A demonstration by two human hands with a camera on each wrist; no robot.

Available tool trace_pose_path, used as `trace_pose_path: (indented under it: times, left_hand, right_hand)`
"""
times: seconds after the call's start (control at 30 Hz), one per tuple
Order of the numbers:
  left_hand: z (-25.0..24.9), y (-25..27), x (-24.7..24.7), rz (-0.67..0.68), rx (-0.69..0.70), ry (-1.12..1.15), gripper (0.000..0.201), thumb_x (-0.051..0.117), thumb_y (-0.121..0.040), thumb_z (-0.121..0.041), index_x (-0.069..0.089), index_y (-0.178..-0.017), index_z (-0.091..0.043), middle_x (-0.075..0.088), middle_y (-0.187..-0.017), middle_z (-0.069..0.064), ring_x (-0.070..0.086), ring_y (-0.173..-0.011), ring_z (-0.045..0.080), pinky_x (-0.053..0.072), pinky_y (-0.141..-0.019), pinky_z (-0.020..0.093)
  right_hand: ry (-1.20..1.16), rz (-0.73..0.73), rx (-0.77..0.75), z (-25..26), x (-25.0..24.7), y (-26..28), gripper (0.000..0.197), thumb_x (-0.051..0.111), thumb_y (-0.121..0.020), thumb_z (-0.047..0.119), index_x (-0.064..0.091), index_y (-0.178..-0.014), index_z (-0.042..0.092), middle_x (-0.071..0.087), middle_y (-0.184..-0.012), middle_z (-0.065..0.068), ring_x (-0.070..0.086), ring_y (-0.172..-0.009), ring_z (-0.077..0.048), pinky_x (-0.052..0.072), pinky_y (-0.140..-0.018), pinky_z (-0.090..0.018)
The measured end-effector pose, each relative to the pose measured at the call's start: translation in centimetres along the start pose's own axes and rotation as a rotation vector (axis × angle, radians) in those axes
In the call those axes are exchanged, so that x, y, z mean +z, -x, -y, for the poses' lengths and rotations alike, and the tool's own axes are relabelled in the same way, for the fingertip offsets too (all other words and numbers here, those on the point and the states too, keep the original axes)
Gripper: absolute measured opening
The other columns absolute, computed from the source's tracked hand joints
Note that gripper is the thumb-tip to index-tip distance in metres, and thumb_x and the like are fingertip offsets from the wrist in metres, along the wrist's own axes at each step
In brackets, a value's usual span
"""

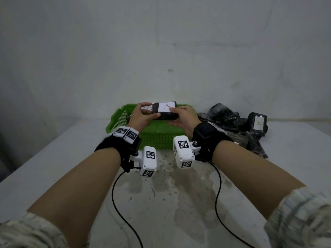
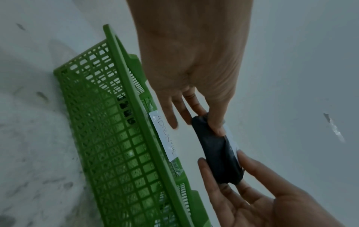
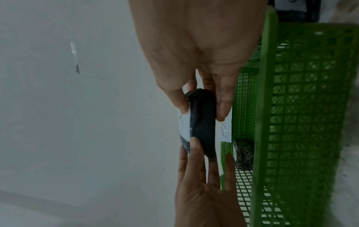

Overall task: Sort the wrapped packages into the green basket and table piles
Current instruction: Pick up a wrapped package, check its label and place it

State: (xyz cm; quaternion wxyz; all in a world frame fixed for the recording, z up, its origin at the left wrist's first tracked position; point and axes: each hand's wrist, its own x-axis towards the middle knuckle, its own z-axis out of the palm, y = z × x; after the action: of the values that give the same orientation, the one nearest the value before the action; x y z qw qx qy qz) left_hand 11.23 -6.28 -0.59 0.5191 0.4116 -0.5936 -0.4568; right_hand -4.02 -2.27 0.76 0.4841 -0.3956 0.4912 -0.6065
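Black-wrapped package (image 1: 165,111) labelled "A", pinched at both ends by left hand (image 1: 141,116) and right hand (image 1: 184,119) fingers above green basket (image 1: 157,136).

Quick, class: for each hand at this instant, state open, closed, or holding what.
Left hand: closed, gripping the left end of the black wrapped package labelled A.
Right hand: closed, gripping the same package's right end.

A pale grey-white wall (image 1: 161,42) fills the upper part of the head view. Its surface is scuffed, with one small dark chip (image 1: 170,70) near the centre. Directly below the wall stands a white table (image 1: 53,158); its far edge meets the wall. The tabletop centre carries grey-brown stains (image 1: 182,190) (worn or wet, cannot tell). Lighting is dim and even.
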Motion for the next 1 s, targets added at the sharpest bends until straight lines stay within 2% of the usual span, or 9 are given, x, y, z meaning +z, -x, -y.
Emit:
trace_pose_path:
  times: [0.13, 0.27, 0.37, 0.43, 0.47, 0.53, 0.67, 0.8, 1.0]
  left_hand:
    - [0.6, -1.2, -3.4, -0.319, 0.022, -0.258, 0.035, 0.073, -0.076, -0.019, 0.055, -0.105, -0.023, 0.06, -0.107, 0.009, 0.059, -0.101, 0.029, 0.05, -0.088, 0.039]
    - [0.7, -2.6, -6.6, -0.525, -0.068, -0.613, 0.022, 0.055, -0.086, -0.022, 0.058, -0.108, -0.02, 0.054, -0.121, 0.016, 0.045, -0.118, 0.034, 0.038, -0.092, 0.039]
    - [1.6, -3.9, -7.5, -0.512, -0.167, -0.728, 0.027, 0.053, -0.09, -0.029, 0.056, -0.114, -0.018, 0.048, -0.13, 0.017, 0.039, -0.124, 0.034, 0.035, -0.098, 0.042]
    - [2.5, -4.7, -7.9, -0.493, -0.226, -0.757, 0.035, 0.052, -0.091, -0.033, 0.052, -0.12, -0.014, 0.046, -0.132, 0.018, 0.039, -0.126, 0.034, 0.033, -0.1, 0.042]
    - [2.9, -5.1, -8.1, -0.47, -0.258, -0.759, 0.039, 0.051, -0.092, -0.034, 0.049, -0.123, -0.012, 0.045, -0.134, 0.019, 0.039, -0.126, 0.035, 0.033, -0.101, 0.041]
    - [3.9, -5.9, -8.6, -0.388, -0.31, -0.756, 0.044, 0.048, -0.093, -0.032, 0.042, -0.131, -0.009, 0.044, -0.136, 0.021, 0.042, -0.125, 0.036, 0.035, -0.1, 0.04]
    - [5.0, -6.5, -9.3, -0.285, -0.295, -0.787, 0.041, 0.036, -0.099, -0.021, 0.038, -0.138, -0.01, 0.051, -0.133, 0.022, 0.051, -0.118, 0.036, 0.04, -0.094, 0.037]
    - [5.1, -6.5, -9.1, -0.28, -0.295, -0.83, 0.041, 0.033, -0.1, -0.026, 0.038, -0.139, -0.013, 0.052, -0.132, 0.022, 0.052, -0.117, 0.036, 0.039, -0.095, 0.036]
    - [5.3, -6.5, -9.3, -0.265, -0.326, -0.864, 0.042, 0.031, -0.098, -0.027, 0.036, -0.139, -0.017, 0.053, -0.13, 0.022, 0.053, -0.116, 0.037, 0.039, -0.095, 0.038]
  right_hand:
    - [-0.004, -0.06, 0.119, 0.0, 0.6, -1.8, 0.009, 0.057, -0.093, 0.005, 0.05, -0.095, 0.0, 0.056, -0.093, -0.016, 0.058, -0.066, -0.027, 0.054, -0.074, -0.037]
    - [0.051, -0.111, 0.23, -0.1, 1.7, -4.6, 0.017, 0.053, -0.094, 0.009, 0.047, -0.078, 0.007, 0.052, -0.079, -0.011, 0.053, -0.062, -0.024, 0.046, -0.045, -0.029]
    - [0.118, -0.123, 0.268, -0.6, 2.4, -7.3, 0.02, 0.052, -0.095, 0.011, 0.048, -0.076, 0.006, 0.052, -0.074, -0.01, 0.052, -0.063, -0.024, 0.047, -0.054, -0.034]
    - [0.186, -0.084, 0.263, -1.8, 2.4, -10.0, 0.012, 0.055, -0.09, 0.015, 0.052, -0.08, 0.009, 0.055, -0.081, -0.007, 0.054, -0.071, -0.022, 0.053, -0.075, -0.041]
    - [0.239, -0.043, 0.242, -2.6, 2.2, -11.9, 0.009, 0.058, -0.085, 0.02, 0.057, -0.088, 0.011, 0.056, -0.089, -0.005, 0.056, -0.08, -0.021, 0.052, -0.09, -0.043]
    - [0.327, -0.007, 0.235, -3.3, 2.5, -13.5, 0.039, 0.058, -0.082, 0.021, 0.059, -0.118, 0.006, 0.056, -0.109, -0.009, 0.056, -0.101, -0.023, 0.044, -0.104, -0.044]
    - [0.841, 0.065, 0.175, -1.7, 4.4, -12.4, 0.034, 0.043, -0.096, 0.003, 0.056, -0.128, -0.001, 0.06, -0.125, -0.017, 0.057, -0.116, -0.033, 0.043, -0.1, -0.034]
    - [1.249, 0.197, 0.086, -3.3, 4.6, -14.3, 0.034, 0.054, -0.092, 0.008, 0.059, -0.125, 0.005, 0.062, -0.124, -0.014, 0.058, -0.113, -0.03, 0.044, -0.1, -0.033]
    - [1.447, 0.248, 0.086, -5.4, 5.1, -16.5, 0.029, 0.059, -0.087, 0.024, 0.067, -0.112, 0.012, 0.068, -0.111, -0.011, 0.064, -0.099, -0.03, 0.05, -0.091, -0.036]
